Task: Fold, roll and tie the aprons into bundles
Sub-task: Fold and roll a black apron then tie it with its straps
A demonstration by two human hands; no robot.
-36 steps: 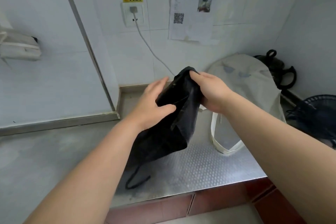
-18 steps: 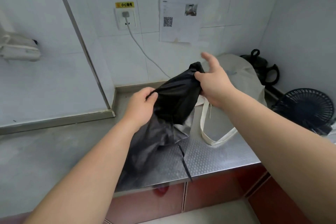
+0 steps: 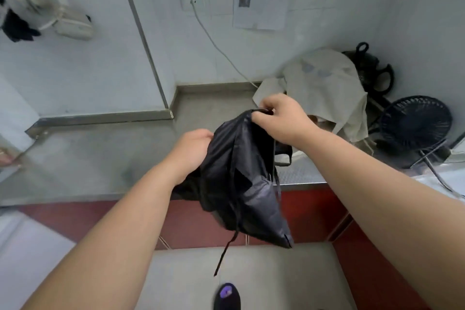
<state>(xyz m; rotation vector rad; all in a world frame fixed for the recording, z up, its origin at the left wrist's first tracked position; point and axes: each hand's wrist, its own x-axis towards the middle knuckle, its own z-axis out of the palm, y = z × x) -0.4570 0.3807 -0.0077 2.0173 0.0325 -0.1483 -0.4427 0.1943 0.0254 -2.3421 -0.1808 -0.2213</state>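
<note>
Evidently I wanted the black apron (image 3: 246,184) hanging loose so I could find its edges. My right hand (image 3: 281,118) pinched its top hem high while my left hand (image 3: 193,148) gripped a bunched side lower down. Most of it hung before the counter (image 3: 100,158) front, one tie (image 3: 226,246) dangling floorward. Half a second earlier it had draped on the counter; I had since pulled it toward me.
</note>
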